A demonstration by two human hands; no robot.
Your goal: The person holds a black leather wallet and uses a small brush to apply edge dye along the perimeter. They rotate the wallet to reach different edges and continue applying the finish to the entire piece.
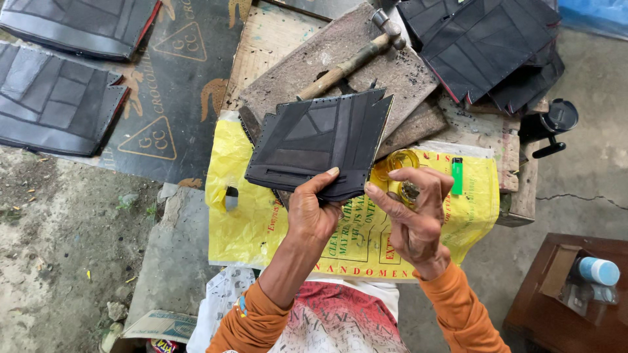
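The left hand (pixel 313 210) pinches the bottom edge of a black patchwork piece (pixel 320 144), thumb on top and fingers tucked under it. The piece is flat, made of stitched dark panels, and it is held up over the middle of the work spot, tilted a bit. The right hand (pixel 412 209) touches the piece's lower right corner with its pointing finger. The other fingers of that hand are curled, and they hold something small that I cannot make out.

Now the things around, big ones first. A big dark mat (pixel 176 98) with gold triangle shapes lies on the ground at the upper left. Two more black patchwork pieces (pixel 55 98) lie on it. A yellow plastic bag (pixel 261 229) with red print is spread out under both hands. A grey stone slab (pixel 399 72) sits past the held piece, on a worn board (pixel 484 131). A pile of black pieces (pixel 484 46) rests at the upper right. A hammer (pixel 356 62) with a wooden handle lies across the slab. A brown wooden stool (pixel 556 314) stands at the lower right, and a small bottle with a blue cap (pixel 598 270) is on it. A little yellow glass jar (pixel 396 163) sits just behind the right hand. A small green lighter (pixel 456 175) lies on the bag near it.
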